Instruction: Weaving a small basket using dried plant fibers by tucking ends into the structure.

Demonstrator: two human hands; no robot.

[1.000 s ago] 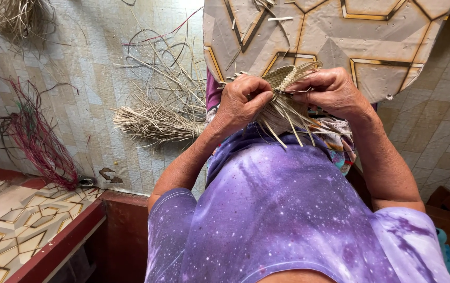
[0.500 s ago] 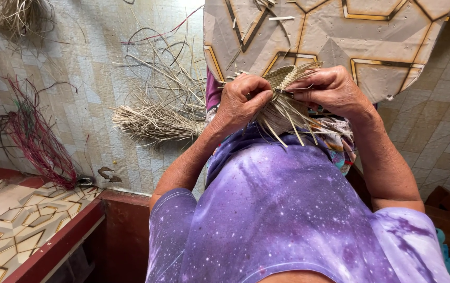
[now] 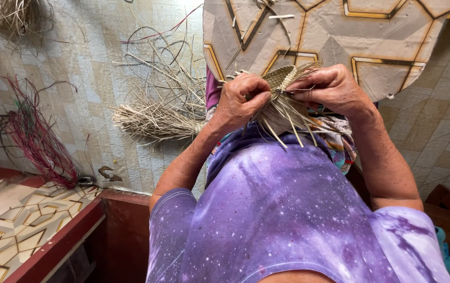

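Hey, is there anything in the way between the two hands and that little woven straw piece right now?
Nothing visible does. The left hand and the right hand both grip the woven straw piece directly, one on each side. Its loose strand ends hang down between the hands toward the purple shirt.

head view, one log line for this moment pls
left hand: grips weave | right hand: pinches weave | loose strands: hang toward purple shirt | straw bundle: on floor
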